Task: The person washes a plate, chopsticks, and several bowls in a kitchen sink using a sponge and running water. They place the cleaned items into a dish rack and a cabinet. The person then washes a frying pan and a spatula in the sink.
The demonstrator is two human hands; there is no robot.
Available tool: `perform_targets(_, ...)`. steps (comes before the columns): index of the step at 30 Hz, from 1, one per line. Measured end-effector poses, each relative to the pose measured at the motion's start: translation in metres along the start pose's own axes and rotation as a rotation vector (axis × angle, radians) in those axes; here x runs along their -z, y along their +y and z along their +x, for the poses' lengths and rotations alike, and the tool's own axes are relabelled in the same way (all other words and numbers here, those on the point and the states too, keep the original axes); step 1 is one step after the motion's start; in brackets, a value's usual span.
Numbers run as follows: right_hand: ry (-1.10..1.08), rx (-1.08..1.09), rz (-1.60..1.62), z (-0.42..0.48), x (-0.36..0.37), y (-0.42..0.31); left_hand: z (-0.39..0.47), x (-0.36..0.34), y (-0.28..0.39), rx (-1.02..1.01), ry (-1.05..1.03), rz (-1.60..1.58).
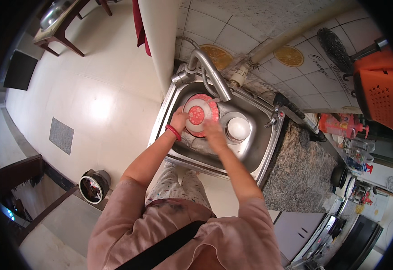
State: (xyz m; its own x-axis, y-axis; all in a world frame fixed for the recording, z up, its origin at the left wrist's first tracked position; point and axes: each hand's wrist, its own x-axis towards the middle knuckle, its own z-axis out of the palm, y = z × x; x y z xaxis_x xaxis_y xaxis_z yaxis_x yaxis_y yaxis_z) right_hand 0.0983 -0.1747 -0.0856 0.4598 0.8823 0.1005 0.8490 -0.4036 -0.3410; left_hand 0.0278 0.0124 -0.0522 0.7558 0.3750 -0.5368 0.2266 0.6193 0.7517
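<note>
My left hand (179,118), with a red bangle at the wrist, grips the left rim of a red-and-white patterned plate (196,115) over the left part of the steel sink (260,148). On the plate's lower right side lies my right hand (213,130), blurred; whether it holds anything is hidden. Beneath or behind this plate shows another scalloped red patterned rim. A white bowl (239,128) stands in the sink to the right, on or in a larger round dish. Above the plate hangs the spout of the metal faucet (216,79).
A second small tap (273,116) is at the sink's right corner. Right of the sink runs a granite counter (294,172). An orange perforated basket (383,91) and a pink pump bottle (341,125) are by the wall. A waste bin (91,189) stands on the floor at left.
</note>
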Motion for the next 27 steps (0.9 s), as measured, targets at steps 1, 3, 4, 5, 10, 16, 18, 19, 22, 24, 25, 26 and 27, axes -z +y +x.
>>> perform_targets(1, -0.089, -0.011, -0.125, -0.007, 0.008, 0.010, 0.003, 0.004, 0.001, 0.147, 0.046, 0.053)
perform_targets(3, 0.270, -0.568, 0.431, -0.007, 0.013, 0.017, -0.007, -0.003, -0.005, 0.247, 0.066, -0.222)
perform_targets(4, 0.449, -0.830, 0.716, -0.002, 0.017, 0.015, -0.006, -0.002, -0.018, 0.279, 0.019, -0.318)
perform_targets(5, 0.379, -0.965, 1.068, 0.002, 0.020, 0.010, 0.001, 0.002, -0.042, 0.311, -0.029, -0.414)
perform_targets(10, 0.236, -1.009, 0.910, 0.007, 0.031, -0.014, 0.020, -0.007, -0.099, 0.395, -0.080, -0.441)
perform_targets(16, -0.065, -0.666, 0.230, 0.019, 0.083, -0.015, 0.066, -0.011, -0.005, -0.459, -0.297, 1.148)
perform_targets(18, -0.158, -0.528, 0.047, 0.032, 0.091, -0.017, 0.055, -0.029, 0.017, -0.729, -0.491, 1.523)
perform_targets(19, -0.202, -0.457, -0.045, 0.038, 0.092, -0.018, 0.051, -0.039, 0.024, -0.868, -0.588, 1.709)
perform_targets(22, -0.146, -0.303, -0.189, 0.054, 0.071, -0.007, 0.031, -0.056, 0.027, -0.861, -0.587, 1.703)
perform_targets(24, -0.084, -0.199, -0.281, 0.070, 0.061, -0.009, 0.029, -0.047, 0.027, -0.700, -0.468, 1.602)
perform_targets(25, -0.115, -0.158, -0.269, 0.082, 0.065, -0.016, 0.033, -0.034, 0.021, -0.658, -0.385, 1.512)
perform_targets(26, -0.145, -0.117, -0.257, 0.093, 0.069, -0.023, 0.039, -0.021, 0.015, -0.617, -0.303, 1.421)
perform_targets(27, -0.176, -0.088, -0.245, 0.101, 0.072, -0.024, 0.039, -0.020, 0.017, -0.618, -0.239, 1.388)
